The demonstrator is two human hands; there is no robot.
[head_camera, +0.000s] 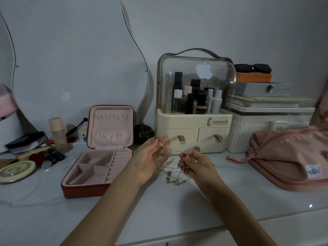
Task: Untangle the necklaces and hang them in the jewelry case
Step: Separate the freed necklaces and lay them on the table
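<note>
Necklaces point(174, 172) still tangled: right hand point(195, 166) pinches chain, left hand point(150, 158) spread, fingers loosely through it; next, tease 1 free.

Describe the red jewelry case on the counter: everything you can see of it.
The jewelry case is square, dark red outside and lined in pale pink, velvety-looking fabric. It stands open on the white counter, left of the hands, lid upright. The lid shows a row of small hooks, all bare, above a gathered elastic pocket. The base holds angled dividers on the left and ring rolls on the right; nothing shows in them. Neither hand touches it, and no necklace hangs in it yet.
</note>
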